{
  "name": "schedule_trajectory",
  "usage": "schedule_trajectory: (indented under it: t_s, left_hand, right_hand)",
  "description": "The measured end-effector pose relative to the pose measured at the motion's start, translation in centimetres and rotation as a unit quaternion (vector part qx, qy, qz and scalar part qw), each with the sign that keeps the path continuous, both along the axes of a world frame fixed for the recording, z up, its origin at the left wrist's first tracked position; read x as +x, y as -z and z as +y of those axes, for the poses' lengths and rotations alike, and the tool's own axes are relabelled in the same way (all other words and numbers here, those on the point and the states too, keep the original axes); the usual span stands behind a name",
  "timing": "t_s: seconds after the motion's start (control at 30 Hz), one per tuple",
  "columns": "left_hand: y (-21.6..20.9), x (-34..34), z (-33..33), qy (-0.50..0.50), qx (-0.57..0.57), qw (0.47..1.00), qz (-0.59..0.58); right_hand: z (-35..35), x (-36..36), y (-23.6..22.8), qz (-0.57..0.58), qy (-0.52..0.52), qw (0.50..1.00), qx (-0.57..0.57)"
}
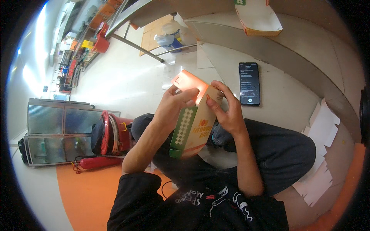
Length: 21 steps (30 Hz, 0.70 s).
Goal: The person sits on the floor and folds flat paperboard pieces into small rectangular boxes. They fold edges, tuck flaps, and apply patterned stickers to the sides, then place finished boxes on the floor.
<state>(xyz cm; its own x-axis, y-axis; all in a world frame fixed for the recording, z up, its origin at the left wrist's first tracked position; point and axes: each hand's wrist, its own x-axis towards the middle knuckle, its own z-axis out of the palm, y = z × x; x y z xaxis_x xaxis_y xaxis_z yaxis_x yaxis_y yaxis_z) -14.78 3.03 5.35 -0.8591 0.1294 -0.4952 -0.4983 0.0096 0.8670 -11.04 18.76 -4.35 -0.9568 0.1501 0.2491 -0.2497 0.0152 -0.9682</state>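
Observation:
A partly folded cardboard box (200,129), cream with a green-and-white diamond strip and an orange flap, is held up over my crossed legs. My left hand (178,102) grips its upper left part, with the thumb pressed against the orange flap. On the other side, my right hand (230,114) clasps the upper right edge, thumb on the printed face and fingers over the top. Below, a green tab sticks out at the box's lower left corner. The box's inside is mostly hidden from view.
A phone (249,84) with a lit dark screen lies on the floor beyond my right knee. Flat white cardboard blanks (322,131) lie at the right. An open paper tray (260,19) sits at the top. To the left are a fire extinguisher (96,162), a red drum (111,133) and a glass-fronted cabinet (46,119).

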Motion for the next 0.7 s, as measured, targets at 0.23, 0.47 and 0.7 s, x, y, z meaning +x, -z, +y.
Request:
schedule_trajectory:
  t_s: [0.23,0.47,0.7]
  left_hand:
    - [1.9,-0.8,-0.4,0.001,0.155,0.986,-0.055]
    - [5.1,-0.1,-1.1,0.283,-0.048,0.952,0.109]
    - [4.9,0.7,-2.6,0.364,-0.165,0.894,0.202]
  right_hand:
    - [-1.8,-1.3,4.0,-0.200,-0.070,0.963,-0.169]
    - [-2.6,0.5,7.2,-0.241,-0.019,0.952,-0.189]
    - [-2.0,2.0,6.1,-0.185,0.047,0.971,-0.141]
